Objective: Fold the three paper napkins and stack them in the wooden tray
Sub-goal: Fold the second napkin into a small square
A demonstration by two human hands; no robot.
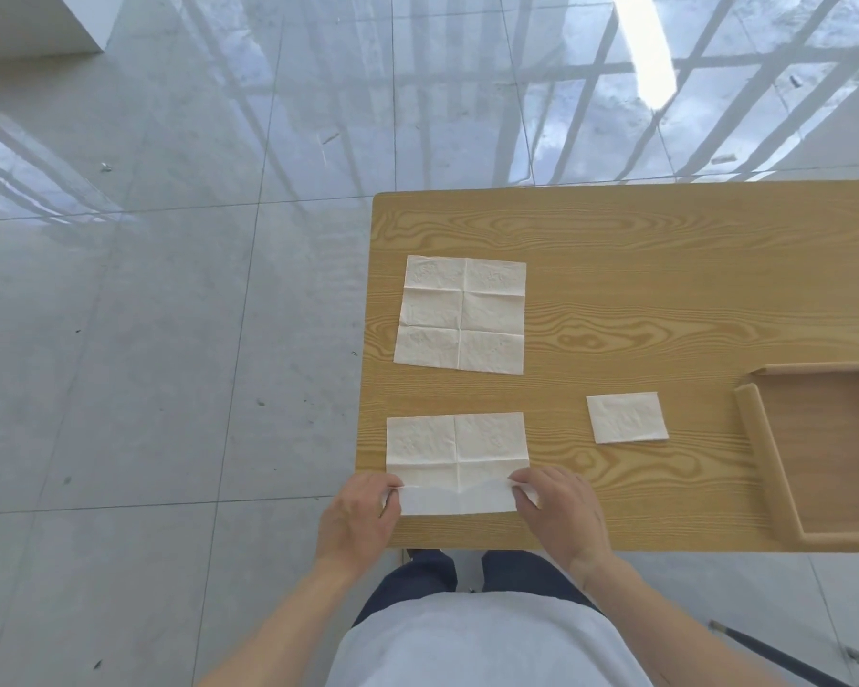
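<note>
Wooden table (665,300): you stand at its near edge, by its left corner; bare wood stretches wide beyond and right of the napkins. Wooden tray (764,438) sits right of the near napkin, cut off by the frame, nothing visible inside. No readable writing anywhere. Flat unfolded napkin (459,314) lies beyond the near napkin, white, creased into a grid. Near napkin (457,453) sits by the table's near edge, its front strip lifted and folded. Your left hand (360,520) and right hand (559,510) each pinch a front corner. Small folded napkin (627,417) rests between near napkin and tray, touching neither.
</note>
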